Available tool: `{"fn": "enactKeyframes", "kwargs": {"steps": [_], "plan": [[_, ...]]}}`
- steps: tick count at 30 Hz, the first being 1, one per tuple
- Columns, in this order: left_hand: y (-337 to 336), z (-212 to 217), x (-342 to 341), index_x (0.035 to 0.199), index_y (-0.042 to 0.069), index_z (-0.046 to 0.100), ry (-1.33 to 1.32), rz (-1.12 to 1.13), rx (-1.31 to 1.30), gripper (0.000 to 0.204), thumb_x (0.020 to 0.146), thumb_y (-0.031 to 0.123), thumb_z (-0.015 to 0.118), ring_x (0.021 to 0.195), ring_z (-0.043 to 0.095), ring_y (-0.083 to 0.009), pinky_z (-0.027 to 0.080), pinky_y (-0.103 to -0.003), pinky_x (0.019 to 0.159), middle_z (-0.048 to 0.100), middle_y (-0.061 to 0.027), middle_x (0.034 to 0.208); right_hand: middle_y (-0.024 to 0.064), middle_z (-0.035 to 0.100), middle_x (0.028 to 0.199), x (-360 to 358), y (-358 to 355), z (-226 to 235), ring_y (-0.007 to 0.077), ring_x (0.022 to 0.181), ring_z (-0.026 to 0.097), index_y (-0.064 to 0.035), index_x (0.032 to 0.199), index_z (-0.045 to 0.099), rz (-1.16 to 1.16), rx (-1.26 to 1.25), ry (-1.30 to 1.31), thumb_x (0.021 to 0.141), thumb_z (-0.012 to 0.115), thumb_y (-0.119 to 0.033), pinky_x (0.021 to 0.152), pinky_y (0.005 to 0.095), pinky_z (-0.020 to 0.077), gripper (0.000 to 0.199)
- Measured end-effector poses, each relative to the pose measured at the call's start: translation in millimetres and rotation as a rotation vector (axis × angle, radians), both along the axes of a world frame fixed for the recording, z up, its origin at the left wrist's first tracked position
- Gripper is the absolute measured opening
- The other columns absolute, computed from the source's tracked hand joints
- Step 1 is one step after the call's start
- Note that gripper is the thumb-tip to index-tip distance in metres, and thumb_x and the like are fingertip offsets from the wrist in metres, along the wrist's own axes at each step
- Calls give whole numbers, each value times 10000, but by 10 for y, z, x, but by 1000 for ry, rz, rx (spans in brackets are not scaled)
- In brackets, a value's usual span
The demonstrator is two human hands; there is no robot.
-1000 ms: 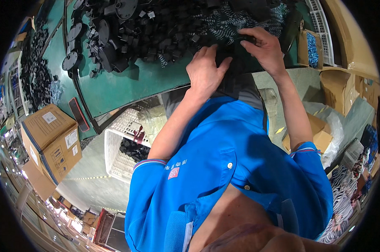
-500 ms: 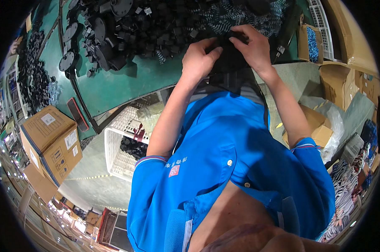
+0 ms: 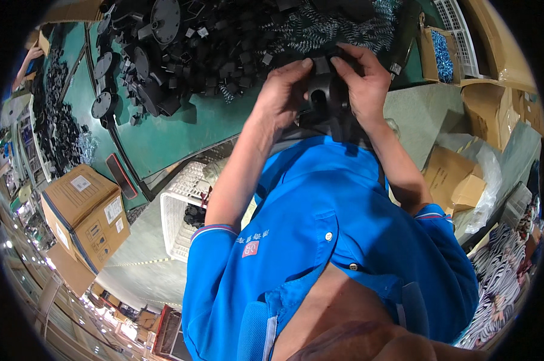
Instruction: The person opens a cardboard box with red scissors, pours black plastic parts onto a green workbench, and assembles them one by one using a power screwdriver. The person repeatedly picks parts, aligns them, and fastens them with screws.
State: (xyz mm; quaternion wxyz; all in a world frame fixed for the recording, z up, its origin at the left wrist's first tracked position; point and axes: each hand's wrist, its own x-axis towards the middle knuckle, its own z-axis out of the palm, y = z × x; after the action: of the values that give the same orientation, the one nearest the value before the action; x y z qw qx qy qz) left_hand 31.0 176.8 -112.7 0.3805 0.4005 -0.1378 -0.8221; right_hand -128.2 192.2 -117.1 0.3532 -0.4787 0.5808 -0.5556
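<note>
Black holed part (image 3: 332, 89) held between both hands (image 3: 282, 90); coiled springs (image 3: 320, 31) beyond.

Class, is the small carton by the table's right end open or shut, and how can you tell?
Open: the small carton has no flap closed over its top, and shiny blue pieces show inside it.

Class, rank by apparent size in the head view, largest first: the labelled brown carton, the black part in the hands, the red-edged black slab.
1. Brown carton
2. Held black part
3. Red-edged black slab

Apparent size only; true sizes may differ.
</note>
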Motion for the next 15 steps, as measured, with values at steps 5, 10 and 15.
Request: {"fn": "enactKeyframes", "kwargs": {"steps": [5, 10, 15], "plan": [[357, 62, -228, 1097, -15, 639, -57, 215, -64, 297, 969, 252, 619, 810, 618, -115, 524, -254, 726, 659, -37, 931, 36, 706, 902, 44, 168, 105, 69, 822, 620, 5, 1015, 685, 21, 65, -104, 800, 762, -28, 746, 224, 513, 231], [425, 39, -126, 1067, -36, 664, -294, 160, -232, 292, 958, 233, 626, 784, 580, -91, 487, -233, 702, 661, -34, 902, 45, 701, 881, 9, 253, 181, 82, 804, 625, 14, 986, 673, 59, 112, -144, 783, 766, -26, 727, 237, 518, 227], [271, 133, 39, 1099, -72, 675, -588, -78, -287, 310, 916, 177, 654, 807, 579, -88, 477, -249, 711, 682, -50, 918, 73, 683, 843, -2, 369, -22, 95, 785, 625, 40, 928, 647, 111, 278, -253, 755, 760, -38, 699, 254, 512, 220]]}}
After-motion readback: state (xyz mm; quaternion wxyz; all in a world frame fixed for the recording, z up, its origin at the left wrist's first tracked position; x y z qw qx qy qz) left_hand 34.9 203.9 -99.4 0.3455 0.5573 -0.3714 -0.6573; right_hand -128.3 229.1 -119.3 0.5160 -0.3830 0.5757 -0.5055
